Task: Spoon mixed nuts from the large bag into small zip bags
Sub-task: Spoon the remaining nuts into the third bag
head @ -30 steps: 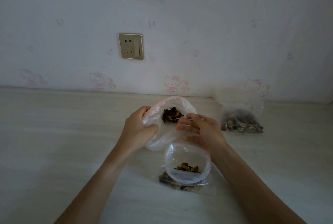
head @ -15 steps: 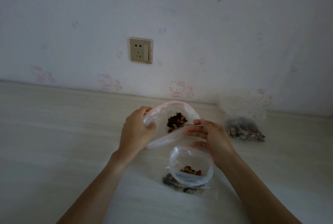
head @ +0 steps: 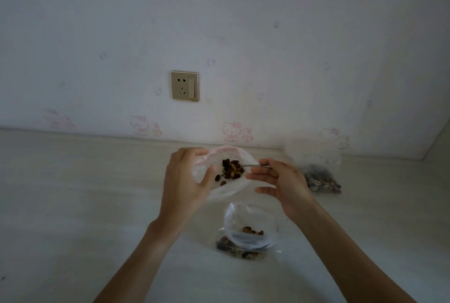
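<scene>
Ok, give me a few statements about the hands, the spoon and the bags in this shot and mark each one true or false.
1. The left hand grips the rim of the held bag. True.
2. The right hand is empty. False: it pinches a spoon loaded with nuts.
3. An open small bag stands on the table, nearer the person than the hands. True.
4. The bag by the wall on the right is empty. False: it holds nuts.

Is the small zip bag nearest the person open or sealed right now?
Open. The small zip bag stands with its mouth spread in a wide ring, a few nuts visible inside at the bottom.
</scene>
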The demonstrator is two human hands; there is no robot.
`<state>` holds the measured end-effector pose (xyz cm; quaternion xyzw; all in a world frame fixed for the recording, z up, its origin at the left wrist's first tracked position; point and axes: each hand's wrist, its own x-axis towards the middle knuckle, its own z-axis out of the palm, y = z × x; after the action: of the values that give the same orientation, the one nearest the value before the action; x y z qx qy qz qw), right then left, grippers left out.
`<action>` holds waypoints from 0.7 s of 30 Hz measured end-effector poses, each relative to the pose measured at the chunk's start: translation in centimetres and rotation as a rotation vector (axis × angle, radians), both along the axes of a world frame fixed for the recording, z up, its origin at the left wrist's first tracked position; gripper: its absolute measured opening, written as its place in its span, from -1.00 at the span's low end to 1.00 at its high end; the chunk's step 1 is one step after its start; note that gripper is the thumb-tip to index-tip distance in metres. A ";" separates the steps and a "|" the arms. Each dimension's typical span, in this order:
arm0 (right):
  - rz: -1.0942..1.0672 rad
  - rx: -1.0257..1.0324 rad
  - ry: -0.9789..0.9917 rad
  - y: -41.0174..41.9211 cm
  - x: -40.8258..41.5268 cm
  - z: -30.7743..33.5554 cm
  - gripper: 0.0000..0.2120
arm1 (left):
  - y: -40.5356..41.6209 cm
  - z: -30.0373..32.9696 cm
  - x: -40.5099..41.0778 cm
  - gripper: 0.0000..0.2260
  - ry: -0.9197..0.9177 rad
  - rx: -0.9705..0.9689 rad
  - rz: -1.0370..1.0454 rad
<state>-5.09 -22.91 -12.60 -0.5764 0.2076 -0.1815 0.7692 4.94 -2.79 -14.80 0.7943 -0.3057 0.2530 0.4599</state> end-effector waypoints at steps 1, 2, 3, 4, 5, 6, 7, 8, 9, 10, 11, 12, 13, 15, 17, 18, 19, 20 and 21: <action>0.002 0.002 -0.012 -0.1 -0.4 0.3 -0.71 | 0.0 0.3 -0.6 -0.73 -0.011 0.001 -0.020; 0.005 0.003 -0.023 -0.2 -0.8 0.7 -0.71 | 0.0 0.4 -1.2 -0.76 -0.004 0.008 -0.045; 0.007 0.001 -0.034 -0.3 -1.3 1.0 -0.71 | 0.0 0.5 -1.8 -0.80 0.016 0.028 -0.070; 0.011 -0.002 -0.044 -0.4 -1.9 1.3 -0.71 | 0.0 0.4 -2.3 -0.84 0.052 0.059 -0.092; 0.016 -0.005 -0.049 -0.5 -2.5 1.6 -0.71 | 0.0 0.3 -2.7 -0.89 0.102 0.108 -0.104; 0.019 -0.005 -0.053 -0.6 -3.2 1.7 -0.72 | 0.0 0.1 -3.1 -0.92 0.157 0.170 -0.107; 0.023 -0.006 -0.056 -0.7 -4.0 1.8 -0.72 | 0.0 -0.2 -3.5 -0.88 0.202 0.237 -0.097; 0.028 -0.007 -0.058 -0.8 -4.7 1.9 -0.72 | -0.1 -0.6 -3.8 -0.81 0.237 0.296 -0.081; 0.032 -0.011 -0.059 -0.9 -5.5 1.8 -0.71 | -0.1 -1.0 -3.9 -0.76 0.265 0.343 -0.063; 0.036 -0.015 -0.059 -1.0 -6.3 1.7 -0.71 | -0.2 -1.2 -4.0 -0.73 0.291 0.375 -0.051; 0.037 -0.018 -0.060 -1.0 -7.1 1.5 -0.71 | -0.3 -1.5 -4.1 -0.73 0.319 0.398 -0.053; 0.040 -0.022 -0.062 -1.1 -7.8 1.3 -0.71 | -0.4 -1.6 -4.1 -0.73 0.353 0.410 -0.068; 0.043 -0.023 -0.061 -1.1 -8.4 1.0 -0.71 | -0.5 -1.7 -4.0 -0.74 0.396 0.403 -0.097; 0.053 -0.025 -0.047 -1.1 -9.7 0.5 -0.71 | -0.7 -1.9 -3.8 -0.78 0.491 0.350 -0.166; 0.067 -0.032 -0.028 -0.9 -10.7 0.1 -0.70 | -0.8 -2.0 -3.8 -0.83 0.530 0.301 -0.217; 0.075 -0.034 -0.023 -0.8 -11.1 0.0 -0.70 | -0.7 -2.2 -3.8 -0.84 0.530 0.284 -0.240; 0.081 -0.040 -0.023 -0.6 -11.5 0.0 -0.70 | -0.6 -2.3 -3.9 -0.85 0.518 0.272 -0.264; 0.087 -0.054 -0.023 -0.6 -11.7 0.0 -0.70 | -0.7 -2.4 -3.9 -0.86 0.498 0.262 -0.282; 0.095 -0.068 -0.017 -0.2 -12.0 0.0 -0.70 | -0.4 -2.5 -4.1 -0.86 0.483 0.251 -0.295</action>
<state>-17.08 -23.13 -12.55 -0.6097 0.1671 -0.1566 0.7589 0.86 -3.22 -17.31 0.8291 -0.3285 -0.0520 0.4495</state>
